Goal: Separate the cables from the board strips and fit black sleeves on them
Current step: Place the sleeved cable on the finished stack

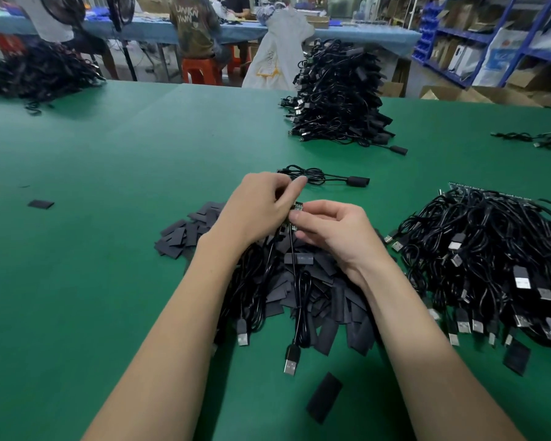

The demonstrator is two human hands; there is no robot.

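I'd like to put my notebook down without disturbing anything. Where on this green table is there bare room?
The widest bare patch of the green table mat lies left of the heap of flat black sleeves. Another lies between the tall stack of finished black cables and the tangled black USB cables. It is crowded around both hands.

Around my two hands (261, 208) I count three big cable heaps (337, 93). One finished cable (325, 178) lies just beyond them. Three stray sleeves (324, 397) lie apart from the sleeve pile (318, 291).

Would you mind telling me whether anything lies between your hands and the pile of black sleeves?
Nothing visible blocks it: the left hand and right hand hold the small board directly above the sleeve pile; only that board's own cable hangs between.
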